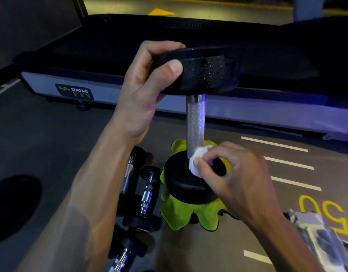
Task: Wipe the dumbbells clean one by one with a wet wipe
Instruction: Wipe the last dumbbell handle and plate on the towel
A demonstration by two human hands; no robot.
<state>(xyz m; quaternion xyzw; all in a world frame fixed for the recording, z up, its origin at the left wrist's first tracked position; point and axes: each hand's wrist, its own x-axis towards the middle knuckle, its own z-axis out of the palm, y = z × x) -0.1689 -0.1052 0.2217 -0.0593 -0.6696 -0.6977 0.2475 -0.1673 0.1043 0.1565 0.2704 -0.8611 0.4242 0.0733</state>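
1. A black rubber-headed dumbbell with a knurled silver steel handle [195, 122] stood upright, its lower head resting on a crumpled lime-green cloth on the floor. Its upper head glistened with small droplets.
2. A crumpled white wet wipe [196, 161] lay pressed against the base of the handle, where it met the top face of the lower head.
3. Three smaller black dumbbells with chrome handles [143, 195] lay on the floor just left of the cloth, close together.
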